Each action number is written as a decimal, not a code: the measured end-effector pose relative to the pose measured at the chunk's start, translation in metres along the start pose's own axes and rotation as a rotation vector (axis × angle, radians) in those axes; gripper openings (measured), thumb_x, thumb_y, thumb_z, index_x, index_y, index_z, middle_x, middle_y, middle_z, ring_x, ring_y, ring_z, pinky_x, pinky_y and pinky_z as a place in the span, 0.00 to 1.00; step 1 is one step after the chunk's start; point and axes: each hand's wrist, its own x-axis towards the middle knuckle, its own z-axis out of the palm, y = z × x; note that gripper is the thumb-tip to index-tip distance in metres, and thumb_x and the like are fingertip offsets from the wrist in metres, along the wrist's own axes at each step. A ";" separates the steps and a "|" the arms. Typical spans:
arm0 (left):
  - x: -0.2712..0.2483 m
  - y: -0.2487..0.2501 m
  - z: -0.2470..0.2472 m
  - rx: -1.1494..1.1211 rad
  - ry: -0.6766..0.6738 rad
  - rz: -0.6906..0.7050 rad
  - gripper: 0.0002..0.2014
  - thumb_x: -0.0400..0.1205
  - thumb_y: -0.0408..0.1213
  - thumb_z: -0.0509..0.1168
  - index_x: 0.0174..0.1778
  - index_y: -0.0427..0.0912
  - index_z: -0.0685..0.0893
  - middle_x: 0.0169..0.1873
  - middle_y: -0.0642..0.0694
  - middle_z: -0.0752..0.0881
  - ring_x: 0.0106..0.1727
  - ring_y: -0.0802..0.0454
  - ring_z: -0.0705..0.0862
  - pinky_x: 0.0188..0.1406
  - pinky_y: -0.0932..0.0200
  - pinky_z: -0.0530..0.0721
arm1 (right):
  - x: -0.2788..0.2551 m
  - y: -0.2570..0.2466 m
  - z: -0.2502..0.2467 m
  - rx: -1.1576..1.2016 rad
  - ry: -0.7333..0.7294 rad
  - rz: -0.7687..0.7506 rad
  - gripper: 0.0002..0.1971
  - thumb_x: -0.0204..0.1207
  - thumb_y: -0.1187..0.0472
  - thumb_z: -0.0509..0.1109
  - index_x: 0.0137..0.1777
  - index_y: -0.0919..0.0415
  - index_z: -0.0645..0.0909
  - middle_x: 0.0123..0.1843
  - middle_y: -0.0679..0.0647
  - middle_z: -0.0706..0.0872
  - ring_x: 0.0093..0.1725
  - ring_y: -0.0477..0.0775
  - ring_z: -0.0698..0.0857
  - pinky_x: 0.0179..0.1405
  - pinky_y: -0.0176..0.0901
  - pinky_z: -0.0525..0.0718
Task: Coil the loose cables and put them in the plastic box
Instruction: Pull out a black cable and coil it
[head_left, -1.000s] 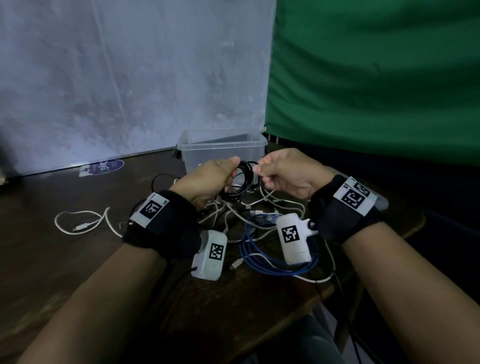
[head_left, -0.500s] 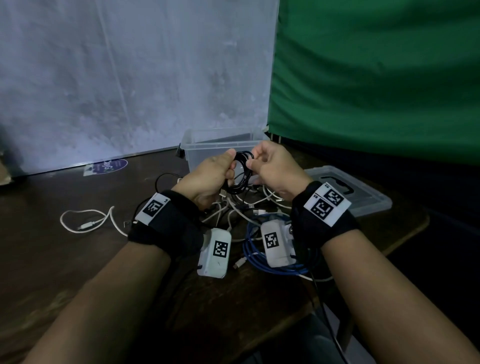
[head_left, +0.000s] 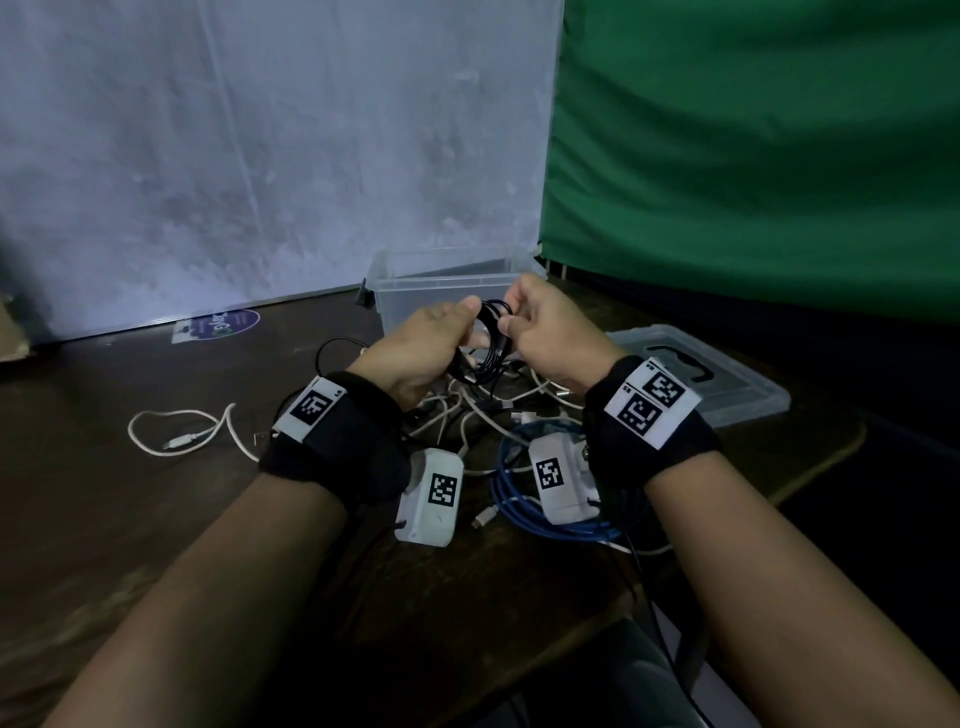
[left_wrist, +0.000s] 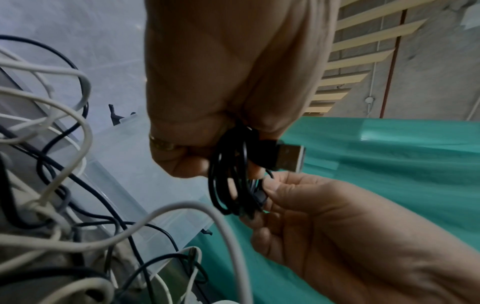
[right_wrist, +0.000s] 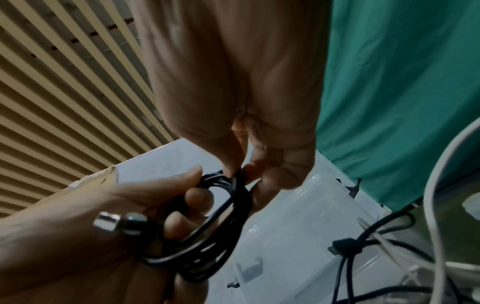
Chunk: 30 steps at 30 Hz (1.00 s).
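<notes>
Gripping black cable coil (head_left: 488, 340) in curled left hand (head_left: 423, 345) fingers | right hand (head_left: 545, 332) pinching coil's far side, thumb against fingertips | coil raised between hands, before plastic box (head_left: 441, 283), above loose cables (head_left: 483, 415)

Black cable (head_left: 488, 343), green curtain (head_left: 753, 145)

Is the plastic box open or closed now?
Open: the plastic box has no lid on it; its lid lies on the table, right.
</notes>
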 end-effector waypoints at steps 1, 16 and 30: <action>-0.001 0.001 0.000 0.011 -0.005 0.001 0.15 0.88 0.48 0.52 0.41 0.44 0.76 0.40 0.46 0.86 0.28 0.51 0.72 0.27 0.59 0.65 | 0.000 0.000 0.000 -0.001 -0.005 0.005 0.11 0.80 0.67 0.63 0.40 0.54 0.67 0.33 0.52 0.72 0.32 0.51 0.72 0.34 0.52 0.77; -0.001 0.005 -0.006 0.054 -0.019 0.035 0.19 0.88 0.47 0.52 0.33 0.42 0.70 0.35 0.41 0.85 0.19 0.63 0.78 0.20 0.66 0.69 | 0.000 -0.011 -0.015 0.081 -0.086 -0.004 0.13 0.78 0.71 0.68 0.38 0.57 0.69 0.34 0.54 0.74 0.31 0.51 0.79 0.33 0.51 0.89; -0.005 0.016 -0.005 -0.154 -0.128 0.141 0.18 0.89 0.42 0.50 0.33 0.41 0.70 0.25 0.48 0.87 0.20 0.59 0.74 0.23 0.70 0.74 | -0.007 -0.016 -0.040 0.693 -0.197 0.207 0.09 0.75 0.73 0.69 0.40 0.58 0.76 0.29 0.47 0.87 0.30 0.44 0.87 0.35 0.44 0.89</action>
